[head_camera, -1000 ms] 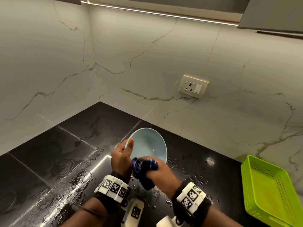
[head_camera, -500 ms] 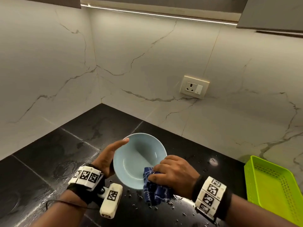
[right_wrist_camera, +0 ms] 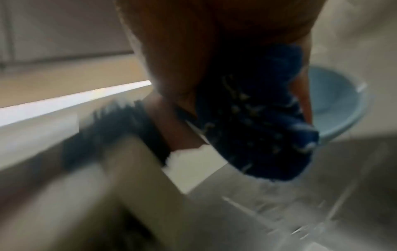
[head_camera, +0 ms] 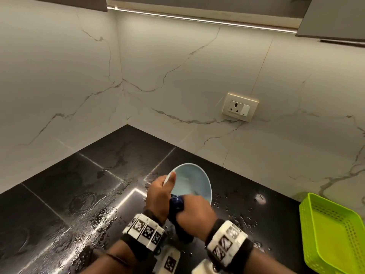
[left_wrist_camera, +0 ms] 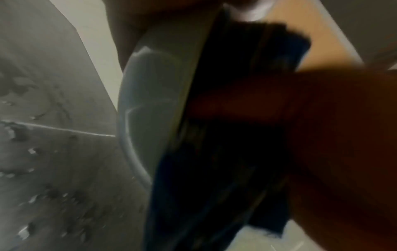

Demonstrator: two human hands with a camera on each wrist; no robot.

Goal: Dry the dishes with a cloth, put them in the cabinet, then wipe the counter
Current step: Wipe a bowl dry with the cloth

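Observation:
A pale blue bowl [head_camera: 192,181] is held tilted above the wet black counter [head_camera: 83,186], its hollow facing me. My left hand [head_camera: 161,194] grips its left rim, thumb lying over the inside edge. My right hand [head_camera: 194,211] clutches a dark blue cloth [head_camera: 176,203] bunched against the bowl's lower rim. In the left wrist view the bowl [left_wrist_camera: 150,105] shows edge-on with the cloth [left_wrist_camera: 214,169] pressed to its inner side. The blurred right wrist view shows the cloth [right_wrist_camera: 257,118] wadded in my fingers and the bowl [right_wrist_camera: 335,100] behind it.
A lime green perforated tray [head_camera: 333,234] sits at the right edge of the counter. Water drops and streaks cover the counter around my hands. A wall socket [head_camera: 240,107] is set in the marble backsplash. Grey cabinet undersides [head_camera: 333,16] hang above.
The bowl has tipped from lying flat and open toward me to a steeper tilt. My left hand has moved right onto the rim; my right hand with the cloth has slid left along the lower edge.

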